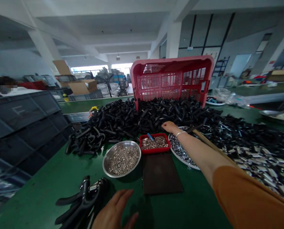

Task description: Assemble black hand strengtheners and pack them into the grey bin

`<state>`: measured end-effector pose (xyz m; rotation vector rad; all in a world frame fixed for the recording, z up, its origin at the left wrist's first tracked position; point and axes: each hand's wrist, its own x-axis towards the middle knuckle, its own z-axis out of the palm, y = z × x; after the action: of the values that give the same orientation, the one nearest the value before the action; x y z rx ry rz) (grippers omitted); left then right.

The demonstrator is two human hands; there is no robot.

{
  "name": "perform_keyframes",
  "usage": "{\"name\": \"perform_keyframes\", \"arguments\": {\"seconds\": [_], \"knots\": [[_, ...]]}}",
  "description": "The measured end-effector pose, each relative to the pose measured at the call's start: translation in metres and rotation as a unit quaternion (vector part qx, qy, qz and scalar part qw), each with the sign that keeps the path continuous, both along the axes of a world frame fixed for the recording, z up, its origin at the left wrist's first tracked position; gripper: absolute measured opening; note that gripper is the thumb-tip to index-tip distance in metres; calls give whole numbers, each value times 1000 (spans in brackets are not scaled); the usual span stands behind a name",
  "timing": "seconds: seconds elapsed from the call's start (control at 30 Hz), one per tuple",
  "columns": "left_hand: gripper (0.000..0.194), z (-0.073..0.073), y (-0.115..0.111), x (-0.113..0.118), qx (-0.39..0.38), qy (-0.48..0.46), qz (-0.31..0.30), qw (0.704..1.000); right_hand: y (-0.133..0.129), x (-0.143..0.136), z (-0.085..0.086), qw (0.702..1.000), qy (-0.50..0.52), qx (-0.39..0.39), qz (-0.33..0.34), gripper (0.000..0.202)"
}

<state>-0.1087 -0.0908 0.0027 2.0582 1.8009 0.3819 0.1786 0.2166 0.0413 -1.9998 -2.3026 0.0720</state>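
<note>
My right hand [170, 127] reaches forward to the near edge of a heap of black parts [118, 117]; its fingers are curled together, and what they hold, if anything, is hidden. Over the green table [49, 178], my left hand [117, 210] hangs with fingers apart and nothing in it, just right of a small group of black parts [84, 200]. Between the hands are a metal bowl of small metal pieces [123, 160], a red tray of metal pins [155, 143] with a blue item in it, and a dark square mat [161, 174]. A white dish of metal pieces [180, 151] is under my right forearm.
A pink crate [172, 78] lies tipped on its side behind the heap. Grey crates [25, 121] are stacked at the left, with a person [18, 90] beyond them. Silvery metal pieces [263, 162] and more black parts spread over the right side.
</note>
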Motion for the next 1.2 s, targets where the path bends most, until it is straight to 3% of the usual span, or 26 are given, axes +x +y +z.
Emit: {"name": "perform_keyframes", "arguments": {"seconds": [0.17, 0.3, 0.4, 0.5, 0.6, 0.77, 0.9, 1.07, 1.13, 1.2], "knots": [[43, 1, 27, 67, 24, 1, -76, 997, -4, 36, -1, 997, -51, 10, -62, 32], [40, 3, 67, 117, 55, -2, -162, 985, -4, 60, 0, 994, -58, 24, -85, 33], [34, -3, 97, 143, 71, -32, -174, 982, 2, 65, 6, 991, -56, 72, -100, 31], [25, -14, 114, 151, 69, -64, -127, 987, 9, 69, 14, 982, -51, 132, -122, 34], [21, -22, 117, 148, 70, -97, -108, 987, 14, 73, 18, 977, -41, 155, -139, 44], [18, -26, 116, 145, 63, -134, -112, 983, 4, 63, 20, 985, -28, 148, -82, 32], [25, -34, 121, 143, 58, -212, -83, 972, -24, 47, 33, 986, -22, 161, -31, 33], [73, -31, 133, 146, 97, -355, -18, 930, -105, 27, 32, 981, -8, 188, 40, 43], [70, -24, 134, 153, 118, -390, -22, 913, -145, 19, 22, 978, 47, 170, 107, 42], [49, -19, 131, 161, 72, -439, -52, 894, -176, 19, 16, 976, 103, 116, 156, 39]]}}
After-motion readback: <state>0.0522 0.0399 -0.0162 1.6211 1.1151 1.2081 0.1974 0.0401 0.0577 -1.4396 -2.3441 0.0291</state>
